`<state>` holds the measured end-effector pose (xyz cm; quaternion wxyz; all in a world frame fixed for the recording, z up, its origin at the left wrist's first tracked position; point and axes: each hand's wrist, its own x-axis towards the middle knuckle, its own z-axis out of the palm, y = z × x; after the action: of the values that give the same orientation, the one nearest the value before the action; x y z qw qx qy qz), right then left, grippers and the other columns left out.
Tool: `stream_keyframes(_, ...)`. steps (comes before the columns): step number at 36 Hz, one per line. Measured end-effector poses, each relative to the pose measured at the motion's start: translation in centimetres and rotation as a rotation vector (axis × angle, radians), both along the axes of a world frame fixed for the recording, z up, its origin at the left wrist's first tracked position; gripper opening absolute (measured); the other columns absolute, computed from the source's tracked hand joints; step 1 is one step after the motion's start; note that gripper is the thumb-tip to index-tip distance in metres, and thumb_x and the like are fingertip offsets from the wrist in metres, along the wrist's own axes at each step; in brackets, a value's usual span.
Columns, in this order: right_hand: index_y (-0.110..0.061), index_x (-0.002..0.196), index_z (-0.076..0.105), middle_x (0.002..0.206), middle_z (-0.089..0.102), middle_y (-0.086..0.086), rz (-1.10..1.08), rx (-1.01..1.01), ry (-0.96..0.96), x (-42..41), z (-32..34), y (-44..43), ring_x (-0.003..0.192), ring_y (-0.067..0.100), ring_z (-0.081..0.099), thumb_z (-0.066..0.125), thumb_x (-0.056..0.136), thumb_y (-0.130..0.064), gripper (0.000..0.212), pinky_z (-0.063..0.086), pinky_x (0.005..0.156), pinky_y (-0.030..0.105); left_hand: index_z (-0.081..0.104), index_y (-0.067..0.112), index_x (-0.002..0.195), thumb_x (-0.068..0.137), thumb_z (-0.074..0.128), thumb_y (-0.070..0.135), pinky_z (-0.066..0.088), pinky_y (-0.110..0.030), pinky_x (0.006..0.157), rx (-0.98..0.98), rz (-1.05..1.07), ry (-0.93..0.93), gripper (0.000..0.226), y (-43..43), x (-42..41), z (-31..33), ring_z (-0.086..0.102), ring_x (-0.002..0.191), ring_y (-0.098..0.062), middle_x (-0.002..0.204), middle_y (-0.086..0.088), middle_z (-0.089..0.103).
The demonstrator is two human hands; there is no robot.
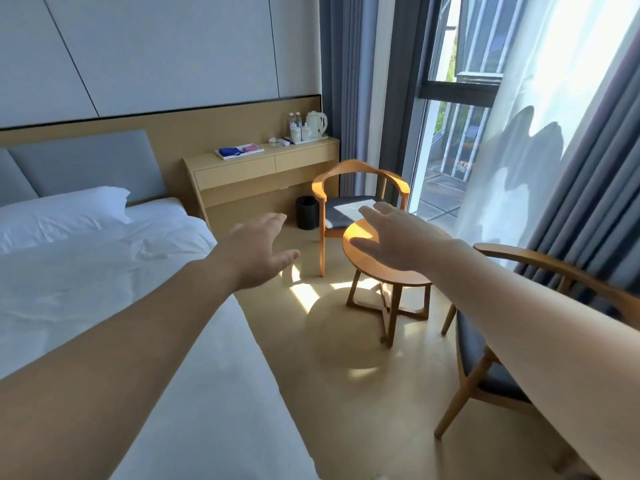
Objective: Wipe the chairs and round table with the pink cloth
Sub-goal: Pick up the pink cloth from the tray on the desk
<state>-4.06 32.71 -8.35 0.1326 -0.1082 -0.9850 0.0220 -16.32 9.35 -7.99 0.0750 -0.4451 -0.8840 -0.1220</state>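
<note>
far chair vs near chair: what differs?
The far chair stands beyond the round table and almost all of it is in view. The near chair stands on this side, partly hidden by the right arm. The far chair's seat carries a patch of sun, while the near chair's seat lies in shade. Both have a wooden frame, a curved back rail and a dark seat pad.

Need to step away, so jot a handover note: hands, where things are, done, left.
Left hand open, empty, stretched forward.
Right hand open, empty, over the round table in view.
Pink cloth lies on the tray on the desk, beside a blue item.
Done: nothing; cloth not yet picked up.
Left: fetch it, wipe the far chair, the near chair and the table.
</note>
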Motion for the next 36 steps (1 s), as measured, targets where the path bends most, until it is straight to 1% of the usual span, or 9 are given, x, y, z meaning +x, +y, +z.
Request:
stream_keyframes(6,-0.019,0.149,0.031,0.147,0.042,0.010,0.042,-0.002,-0.026,-4.6,-1.3,5.5,0.129,0.029,0.048,0.047,0.092,-0.059,0.072,0.047,0.096,0.040,0.021,0.017,0.148,0.091,0.050,0.050,0.026,-0.036,0.109,0.000,0.045,-0.012,0.072,5.4,-3.6,-1.3,0.026,0.140,-0.021,0.154,-0.003,0.024)
stream_keyframes(13,-0.021,0.148,0.032,0.142,0.046,0.009,0.106,0.000,-0.075,-10.2,-2.1,13.2,0.121,0.028,0.054,0.048,0.091,-0.060,0.070,0.050,0.087,0.035,0.020,0.017,0.149,0.092,0.049,0.049,0.025,-0.037,0.110,-0.006,0.119,-0.075,0.071,13.1,-7.5,-2.8,0.025,0.140,-0.022,0.155,-0.003,0.024)
stream_keyframes(16,-0.021,0.147,0.033,0.139,0.048,0.007,0.144,0.006,-0.100,-12.0,-2.3,16.2,0.119,0.026,0.055,0.048,0.091,-0.059,0.069,0.050,0.087,0.036,0.019,0.018,0.149,0.091,0.048,0.050,0.027,-0.041,0.112,-0.014,0.165,-0.115,0.072,15.8,-8.8,-3.3,0.025,0.140,-0.024,0.155,-0.002,0.023)
stream_keyframes(18,-0.020,0.147,0.034,0.136,0.050,0.007,0.164,0.004,-0.111,-13.2,-2.2,18.0,0.117,0.025,0.055,0.049,0.092,-0.058,0.068,0.050,0.087,0.035,0.019,0.017,0.149,0.091,0.048,0.050,0.026,-0.040,0.112,-0.018,0.195,-0.129,0.072,17.2,-9.5,-3.7,0.026,0.139,-0.024,0.155,-0.002,0.023)
stream_keyframes(23,-0.019,0.145,0.035,0.137,0.050,0.009,0.173,-0.029,-0.130,-15.6,-2.4,21.0,0.121,0.026,0.052,0.049,0.093,-0.056,0.065,0.050,0.094,0.039,0.020,0.018,0.149,0.091,0.047,0.051,0.026,-0.038,0.110,-0.022,0.254,-0.138,0.072,19.2,-10.8,-4.3,0.027,0.138,-0.023,0.154,-0.002,0.024)
stream_keyframes(28,-0.020,0.134,0.043,0.123,0.055,0.007,0.180,-0.044,-0.135,-18.1,-3.2,22.4,0.110,0.022,0.054,0.048,0.093,-0.057,0.056,0.052,0.090,0.040,0.021,0.020,0.148,0.090,0.047,0.054,0.033,-0.040,0.106,-0.031,0.306,-0.144,0.073,19.8,-12.5,-4.5,0.037,0.131,-0.026,0.154,0.001,0.025)
stream_keyframes(31,-0.019,0.127,0.046,0.116,0.056,0.005,0.194,-0.050,-0.148,-19.5,-3.6,22.8,0.104,0.020,0.053,0.048,0.093,-0.057,0.051,0.051,0.089,0.041,0.022,0.022,0.148,0.089,0.047,0.056,0.031,-0.040,0.108,-0.022,0.334,-0.143,0.073,19.6,-13.9,-5.0,0.032,0.135,-0.026,0.154,0.002,0.025)
stream_keyframes(36,-0.019,0.131,0.045,0.115,0.055,0.004,0.211,-0.020,-0.172,-22.2,-4.0,22.7,0.104,0.020,0.054,0.047,0.093,-0.057,0.054,0.051,0.090,0.041,0.022,0.023,0.148,0.088,0.046,0.058,0.031,-0.040,0.107,0.000,0.378,-0.147,0.073,19.3,-16.6,-6.1,0.030,0.136,-0.026,0.154,0.003,0.025)
